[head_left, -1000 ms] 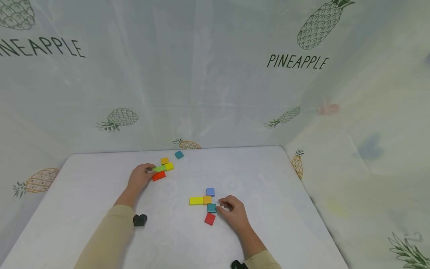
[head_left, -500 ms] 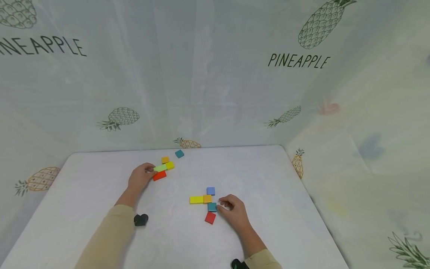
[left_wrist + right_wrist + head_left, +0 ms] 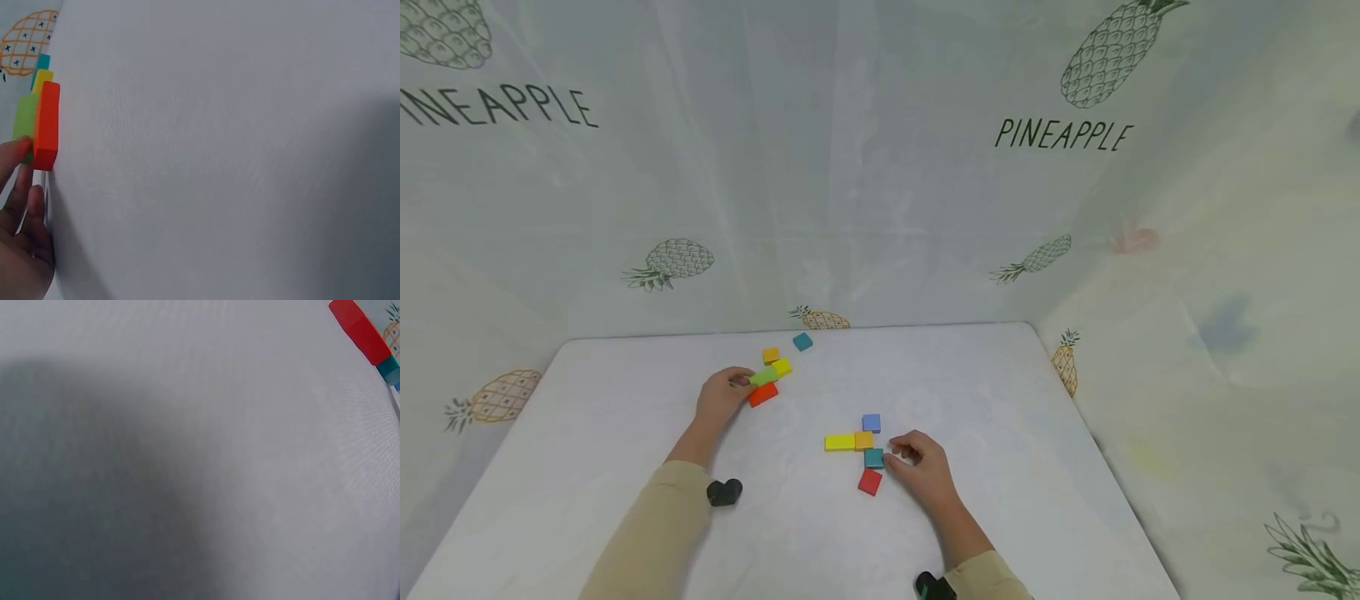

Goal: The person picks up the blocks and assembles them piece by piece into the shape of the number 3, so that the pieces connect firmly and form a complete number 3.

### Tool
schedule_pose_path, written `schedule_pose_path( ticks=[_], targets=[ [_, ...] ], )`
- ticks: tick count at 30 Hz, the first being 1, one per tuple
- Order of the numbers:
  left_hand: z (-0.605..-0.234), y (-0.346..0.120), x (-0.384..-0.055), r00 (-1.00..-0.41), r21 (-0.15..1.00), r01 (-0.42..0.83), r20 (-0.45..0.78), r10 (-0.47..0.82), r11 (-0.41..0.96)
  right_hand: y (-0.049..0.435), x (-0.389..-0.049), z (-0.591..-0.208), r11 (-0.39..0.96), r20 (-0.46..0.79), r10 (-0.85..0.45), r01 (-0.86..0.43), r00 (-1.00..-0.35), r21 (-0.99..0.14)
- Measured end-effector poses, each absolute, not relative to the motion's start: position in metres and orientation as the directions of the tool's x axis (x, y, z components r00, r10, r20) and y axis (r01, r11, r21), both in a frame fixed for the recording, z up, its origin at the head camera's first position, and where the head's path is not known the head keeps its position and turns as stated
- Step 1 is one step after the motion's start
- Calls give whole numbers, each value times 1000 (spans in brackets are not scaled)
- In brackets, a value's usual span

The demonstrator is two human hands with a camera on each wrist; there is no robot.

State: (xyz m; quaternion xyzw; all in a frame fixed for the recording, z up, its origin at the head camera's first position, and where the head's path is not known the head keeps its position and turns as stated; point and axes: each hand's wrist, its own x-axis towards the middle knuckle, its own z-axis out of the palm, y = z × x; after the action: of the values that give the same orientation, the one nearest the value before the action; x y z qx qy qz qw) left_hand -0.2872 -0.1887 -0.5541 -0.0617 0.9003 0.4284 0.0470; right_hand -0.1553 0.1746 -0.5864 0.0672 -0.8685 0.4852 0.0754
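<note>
My left hand (image 3: pixel 737 382) pinches the near end of a light green block (image 3: pixel 764 376), which lies tilted beside an orange-red block (image 3: pixel 762 393), a yellow block (image 3: pixel 782 367) and a small orange block (image 3: pixel 771 355). In the left wrist view a fingertip (image 3: pixel 19 149) touches the green block (image 3: pixel 25 122) next to the orange-red block (image 3: pixel 47 125). My right hand (image 3: pixel 895 457) rests on the table with loosely curled fingers, its thumb at the edge of a teal block (image 3: pixel 873 457). Around that block lie a red block (image 3: pixel 869 481), an orange block (image 3: pixel 863 440), a long yellow block (image 3: pixel 839 442) and a blue block (image 3: pixel 871 422).
A lone teal block (image 3: pixel 802 341) sits near the back edge of the white table (image 3: pixel 1000 400). Translucent pineapple-print curtains close in the back and both sides. The right wrist view shows bare table with the red block (image 3: pixel 361 331) at its upper right corner.
My left hand has nudged the green block slightly to the right and tilted it more. The right hand has stayed in place.
</note>
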Motion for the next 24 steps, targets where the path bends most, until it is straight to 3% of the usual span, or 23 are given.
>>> schedule_pose_path(
  ticks=[12, 24],
  targets=[
    [-539, -176, -267, -973, 862, -229, -194, -124, 452, 173, -153, -585, 514, 194, -20, -177, -981, -839],
    [-540, -158, -223, -979, 920, -201, -179, -97, 338, 172, -152, -585, 497, 223, -40, -213, -974, -841]
  ],
)
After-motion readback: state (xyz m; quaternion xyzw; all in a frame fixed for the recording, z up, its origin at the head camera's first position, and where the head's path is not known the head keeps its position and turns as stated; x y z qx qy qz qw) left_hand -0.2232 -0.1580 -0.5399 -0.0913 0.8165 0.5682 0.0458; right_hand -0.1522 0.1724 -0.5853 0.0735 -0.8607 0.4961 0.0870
